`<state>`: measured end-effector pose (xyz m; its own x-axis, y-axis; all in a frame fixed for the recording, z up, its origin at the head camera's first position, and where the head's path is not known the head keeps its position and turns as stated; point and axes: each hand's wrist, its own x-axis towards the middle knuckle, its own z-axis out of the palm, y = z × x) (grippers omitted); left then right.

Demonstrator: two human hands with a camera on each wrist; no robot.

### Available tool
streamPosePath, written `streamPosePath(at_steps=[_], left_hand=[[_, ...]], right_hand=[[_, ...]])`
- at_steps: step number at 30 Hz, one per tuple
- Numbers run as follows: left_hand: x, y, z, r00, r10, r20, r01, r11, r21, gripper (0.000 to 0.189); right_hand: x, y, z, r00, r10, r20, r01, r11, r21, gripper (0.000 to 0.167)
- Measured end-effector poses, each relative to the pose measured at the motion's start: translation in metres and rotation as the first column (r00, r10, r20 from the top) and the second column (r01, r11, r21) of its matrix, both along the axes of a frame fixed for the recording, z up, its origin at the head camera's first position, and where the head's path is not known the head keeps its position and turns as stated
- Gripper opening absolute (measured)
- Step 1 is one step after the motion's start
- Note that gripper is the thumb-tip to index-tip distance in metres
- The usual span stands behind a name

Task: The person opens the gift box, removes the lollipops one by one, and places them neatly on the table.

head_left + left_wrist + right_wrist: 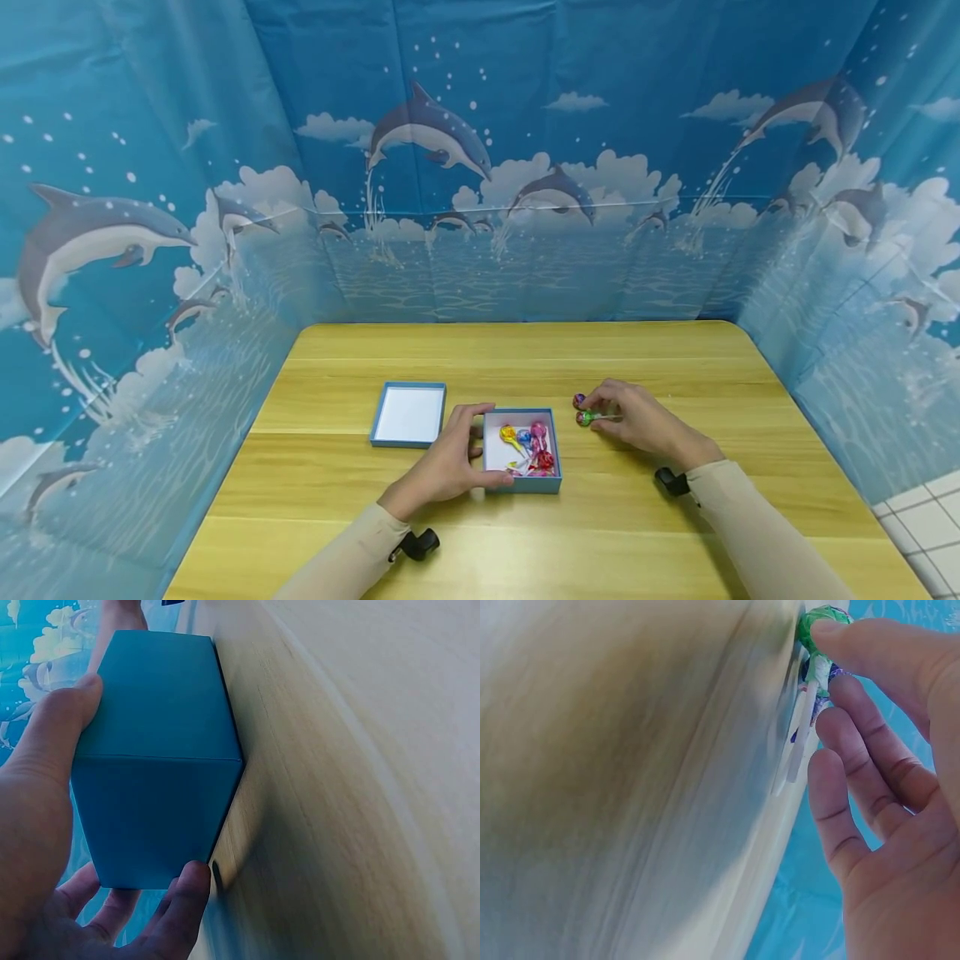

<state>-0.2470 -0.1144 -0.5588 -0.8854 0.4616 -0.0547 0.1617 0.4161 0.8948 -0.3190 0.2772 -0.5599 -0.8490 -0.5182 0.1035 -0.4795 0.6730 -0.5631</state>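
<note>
My left hand [447, 454] grips a blue box [557, 485] from its left side, thumb at the near edge and fingers round the far side. Inside the box lie several wrapped lollipops, among them a yellow one [508, 433], a blue one [524, 437] and a red one [544, 459]. In the left wrist view the box's outer walls [154, 817] hide what it contains. To the right of the box, my right hand [637, 419] has thumb and fingers spread around a green lollipop [810, 634], the thumb tip on its wrapper. A purple lollipop [578, 401] lies beside it, by the fingertips.
A shallow blue lid [408, 413] with a white inside lies on the wooden table [637, 354], left of the box. A dolphin-print curtain [480, 275] hangs behind the table and along its sides. Both wrists carry black cameras [418, 543].
</note>
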Motion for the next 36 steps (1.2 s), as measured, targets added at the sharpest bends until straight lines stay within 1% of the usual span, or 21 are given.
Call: streamPosePath(at_steps=[6, 10, 15, 22, 27, 31, 36], left_hand=[[0.0, 0.0, 0.001, 1.0, 0.002, -0.007, -0.002, 1.0, -0.014, 0.113], [-0.001, 0.0, 0.001, 1.0, 0.003, -0.016, -0.003, 1.0, -0.018, 0.113], [-0.001, -0.001, 0.0, 1.0, 0.001, -0.022, -0.001, 1.0, -0.016, 0.113], [0.001, 0.0, 0.001, 1.0, 0.0, -0.027, -0.001, 1.0, -0.019, 0.113], [0.002, 0.001, 0.002, 1.0, -0.001, -0.015, 0.001, 1.0, -0.011, 0.113], [0.003, 0.002, 0.002, 1.0, -0.004, -0.005, 0.004, 1.0, -0.01, 0.113], [0.002, 0.002, 0.002, 1.0, -0.002, -0.015, 0.002, 1.0, -0.01, 0.113]], right_hand=[[0.002, -0.003, 0.004, 1.0, 0.013, -0.025, -0.013, 1.0, 0.0, 0.03], [0.006, -0.008, 0.01, 0.997, 0.033, -0.065, -0.033, 0.999, -0.007, 0.031], [0.01, -0.019, 0.016, 0.991, 0.062, -0.122, -0.061, 0.998, 0.014, 0.028], [0.018, -0.034, 0.026, 0.99, 0.083, -0.115, -0.081, 0.997, 0.017, 0.028], [0.022, -0.043, 0.034, 0.981, 0.106, -0.164, -0.104, 0.994, 0.019, 0.027], [0.024, -0.052, 0.041, 0.973, 0.124, -0.196, -0.118, 0.992, 0.04, 0.025], [0.028, -0.064, 0.05, 0.971, 0.162, -0.174, -0.156, 0.987, 0.048, 0.024]])
